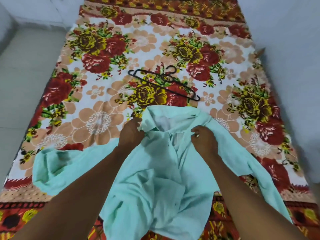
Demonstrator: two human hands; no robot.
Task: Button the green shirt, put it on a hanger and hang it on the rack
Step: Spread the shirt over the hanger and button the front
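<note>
The light green shirt (155,179) lies rumpled on the bed, collar pointing away from me and its front open. My left hand (131,132) grips the shirt at the left side of the collar. My right hand (204,139) pinches the fabric at the right shoulder near the collar. One sleeve spreads out to the left and the other to the right. A black plastic hanger (164,83) lies flat on the bed just beyond the collar, untouched. No rack is in view.
A floral bedspread (103,58) in red, yellow and peach covers the bed. A pale tiled floor (22,75) runs along the left side and a pale wall (290,40) stands on the right.
</note>
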